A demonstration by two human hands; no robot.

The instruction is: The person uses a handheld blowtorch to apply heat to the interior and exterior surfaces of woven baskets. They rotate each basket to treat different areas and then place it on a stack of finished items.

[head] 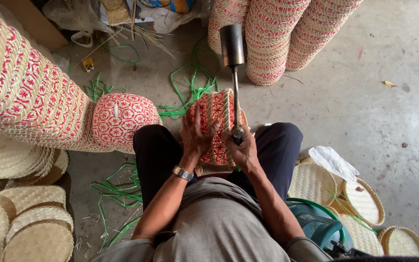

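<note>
Left hand presses basket; right hand grips torch at its rim

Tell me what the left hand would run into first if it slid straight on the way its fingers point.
The left hand lies flat on the red-and-cream woven basket, fingers pointing away from the body. Past the basket's far edge, probably the green plastic strips on the floor; depth is unclear.

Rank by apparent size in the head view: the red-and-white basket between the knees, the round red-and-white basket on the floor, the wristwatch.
1. Round red-and-white basket on the floor, slightly the largest, though the hands hide part of the other.
2. Red-and-white basket between the knees, under the left hand.
3. Wristwatch, by far the smallest.
</note>
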